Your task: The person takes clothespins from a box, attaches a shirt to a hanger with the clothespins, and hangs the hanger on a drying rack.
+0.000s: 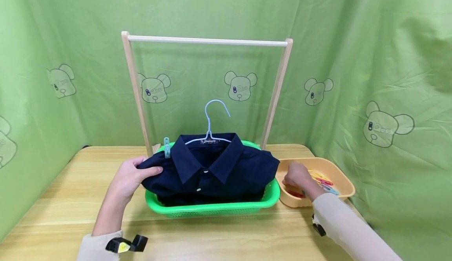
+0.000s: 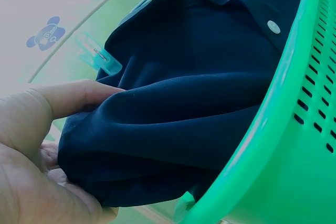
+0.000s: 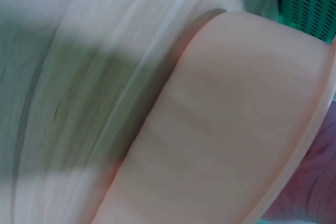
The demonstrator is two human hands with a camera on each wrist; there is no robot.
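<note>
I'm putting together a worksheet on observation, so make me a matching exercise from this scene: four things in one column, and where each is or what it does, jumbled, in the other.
Things
1. Left hand
2. Right hand
3. Hanger
4. White rod

Places
A. Spans the tops of the wooden posts
B. Inside the orange container
C. Rises from the collar
D. Pinches the dark shirt

Right pairs: 1-D, 2-B, 3-C, 4-A
</note>
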